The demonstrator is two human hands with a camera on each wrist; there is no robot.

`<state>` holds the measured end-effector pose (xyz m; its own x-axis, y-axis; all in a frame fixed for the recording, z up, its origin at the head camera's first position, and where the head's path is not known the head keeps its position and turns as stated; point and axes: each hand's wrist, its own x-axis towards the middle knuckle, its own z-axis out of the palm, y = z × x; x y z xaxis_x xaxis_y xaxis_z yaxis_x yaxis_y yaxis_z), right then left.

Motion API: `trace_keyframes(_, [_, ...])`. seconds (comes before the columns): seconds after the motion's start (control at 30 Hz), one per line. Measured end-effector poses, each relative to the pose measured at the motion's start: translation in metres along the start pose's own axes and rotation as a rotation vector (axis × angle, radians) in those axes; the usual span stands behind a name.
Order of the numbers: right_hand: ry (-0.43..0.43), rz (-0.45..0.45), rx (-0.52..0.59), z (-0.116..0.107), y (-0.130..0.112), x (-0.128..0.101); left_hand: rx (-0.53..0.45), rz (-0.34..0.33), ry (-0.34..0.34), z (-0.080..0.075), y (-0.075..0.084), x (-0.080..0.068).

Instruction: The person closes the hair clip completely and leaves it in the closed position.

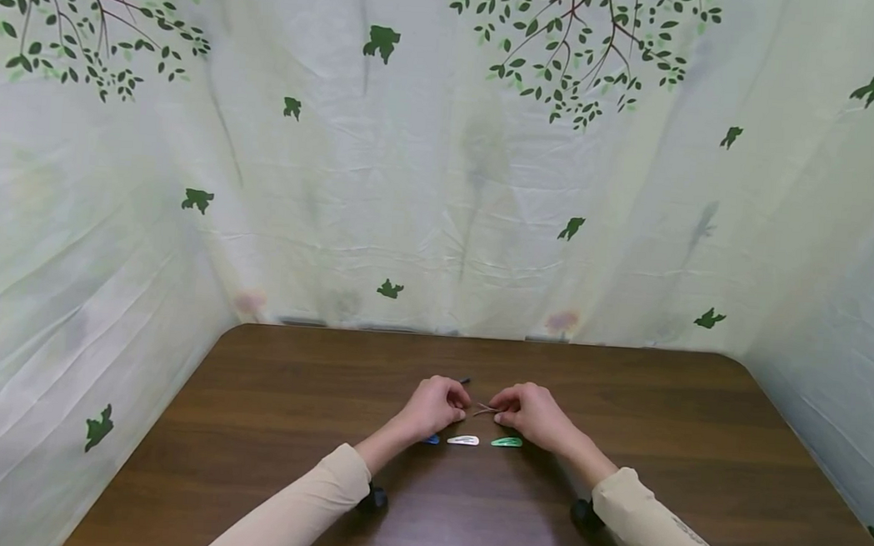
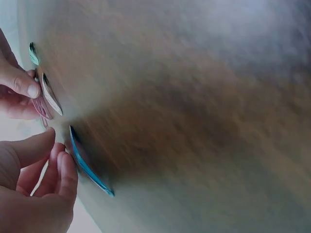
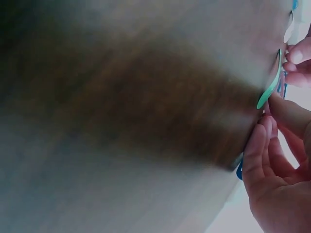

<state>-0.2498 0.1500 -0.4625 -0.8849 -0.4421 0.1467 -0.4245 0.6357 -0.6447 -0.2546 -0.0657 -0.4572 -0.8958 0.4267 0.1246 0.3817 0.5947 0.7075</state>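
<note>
Dark brown wooden desk (image 1: 262,429); left hand (image 1: 435,406) and right hand (image 1: 529,412) meet above it, each grip pinching one end of a thin pinkish metal snap hair clip (image 1: 484,409). Probably light, springy, slippery: best pinched at its ends. White (image 1: 463,440), green (image 1: 506,442) and blue (image 1: 432,440) clips lie just nearer.

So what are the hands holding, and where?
Both hands pinch one small pinkish hair clip between them: the left hand at its left end, the right hand at its right.
</note>
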Motion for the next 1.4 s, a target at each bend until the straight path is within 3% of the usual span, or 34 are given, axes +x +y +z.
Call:
trace_keyframes(0.27, [0.032, 0.012, -0.047, 0.003, 0.0, 0.004, -0.093, -0.015, -0.019, -0.005, -0.009, 0.0])
trace_keyframes(0.5, [0.043, 0.016, -0.06, 0.002, -0.002, 0.003, -0.089, -0.008, -0.026, -0.007, -0.011, -0.002])
trace_keyframes(0.83, [0.08, 0.066, -0.028, -0.001, -0.011, -0.003, -0.083, 0.008, 0.022, -0.012, -0.011, -0.01])
trace_keyframes(1.0, [0.122, 0.074, 0.011, -0.002, -0.018, -0.009, -0.118, 0.052, 0.042, -0.016, -0.007, -0.016])
trace_keyframes(1.4, [0.268, 0.067, 0.128, 0.0, -0.043, -0.031, -0.172, 0.051, 0.083, -0.024, 0.011, -0.038])
